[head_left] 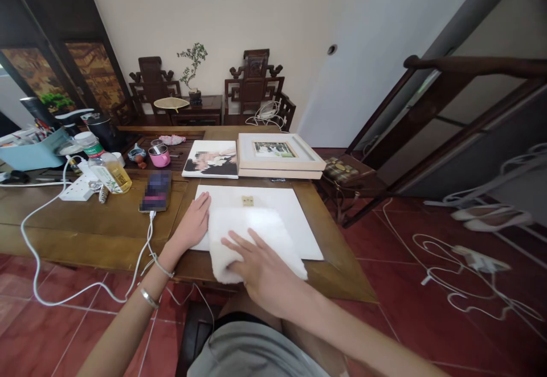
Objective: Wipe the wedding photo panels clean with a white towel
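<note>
A white flat panel point(294, 217) lies face down on the wooden table point(106, 217), with a small brass hanger point(247, 200) near its far edge. A fluffy white cloth point(265, 234) is spread over the panel's near part. My left hand point(194, 223) lies flat and open on the panel's left edge, touching the cloth's side. My right hand point(256, 266) rests on the near end of the cloth with its fingers stretched out over it.
Beyond the panel lie an unframed photo print point(211, 159) and stacked light wooden frames point(277, 155). To the left are a phone point(156, 191) on a white cable, an oil bottle point(111, 175), a pink cup point(159, 156) and a power strip point(79, 189). Cables trail over the red floor point(470, 263) at right.
</note>
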A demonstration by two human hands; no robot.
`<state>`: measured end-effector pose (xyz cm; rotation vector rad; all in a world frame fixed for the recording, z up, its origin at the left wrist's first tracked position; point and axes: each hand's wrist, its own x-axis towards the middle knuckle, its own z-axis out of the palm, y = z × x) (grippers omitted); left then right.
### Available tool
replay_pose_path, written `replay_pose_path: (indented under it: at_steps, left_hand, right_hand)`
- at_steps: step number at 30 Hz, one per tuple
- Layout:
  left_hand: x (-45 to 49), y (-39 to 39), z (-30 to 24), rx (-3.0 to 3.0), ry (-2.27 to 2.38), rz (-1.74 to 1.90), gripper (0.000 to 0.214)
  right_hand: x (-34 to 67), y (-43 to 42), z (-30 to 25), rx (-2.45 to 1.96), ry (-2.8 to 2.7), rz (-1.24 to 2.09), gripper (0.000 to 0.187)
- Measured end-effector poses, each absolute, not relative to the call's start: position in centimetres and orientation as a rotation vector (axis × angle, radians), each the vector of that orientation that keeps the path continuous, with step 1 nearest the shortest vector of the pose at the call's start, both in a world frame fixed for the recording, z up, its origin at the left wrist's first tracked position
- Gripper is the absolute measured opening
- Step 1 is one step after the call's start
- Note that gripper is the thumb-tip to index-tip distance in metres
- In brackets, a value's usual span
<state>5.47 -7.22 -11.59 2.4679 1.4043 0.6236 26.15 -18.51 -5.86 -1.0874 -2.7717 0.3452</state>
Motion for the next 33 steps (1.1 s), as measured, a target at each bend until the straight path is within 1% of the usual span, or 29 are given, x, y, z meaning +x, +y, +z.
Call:
replay_pose_path:
  at_steps: [4, 8, 11, 14, 19, 22, 24, 26, 29, 33]
  left_hand:
    - [5.5, -7.2, -11.7, 2.439, 1.406, 0.65, 0.047]
    - [5.4, -7.0, -11.7, 2.328, 1.402, 0.688, 0.049]
    - [5.5, -7.2, -11.1, 2.172, 1.4, 0.793, 0.051]
    - [5.7, -7.5, -10.2, 2.045, 1.375, 0.937, 0.053]
    - [6.0, -7.9, -9.8, 2.01, 1.367, 1.044, 0.054]
    - [6.1, -8.0, -10.0, 2.099, 1.358, 0.991, 0.052]
    - [6.1, -8.1, -10.1, 2.167, 1.351, 0.899, 0.052]
    - [6.1, -8.1, -10.2, 2.224, 1.356, 0.793, 0.051]
    - [6.1, -8.1, -10.5, 2.281, 1.372, 0.714, 0.048]
    - [6.1, -7.9, -10.7, 2.315, 1.373, 0.721, 0.045]
  right_hand:
    - [27.7, -16.5, -6.1, -1.144, -2.669, 0.276, 0.049]
    - [27.1, -12.5, -6.5, -1.373, -2.596, 0.132, 0.048]
    - [25.1, -10.6, -6.6, -1.489, -2.592, 0.071, 0.045]
    - [23.2, -10.6, -6.5, -1.38, -2.671, 0.104, 0.044]
    - [23.3, -13.9, -5.6, -0.997, -2.839, 0.269, 0.044]
    - [25.0, -16.3, -4.7, -0.882, -2.889, 0.397, 0.04]
    - [26.2, -17.2, -4.1, -0.958, -2.866, 0.438, 0.039]
    - [27.1, -17.0, -3.8, -1.109, -2.809, 0.416, 0.042]
    - [27.8, -15.0, -3.6, -1.301, -2.744, 0.319, 0.045]
    - [27.3, -9.9, -4.0, -1.425, -2.63, 0.27, 0.046]
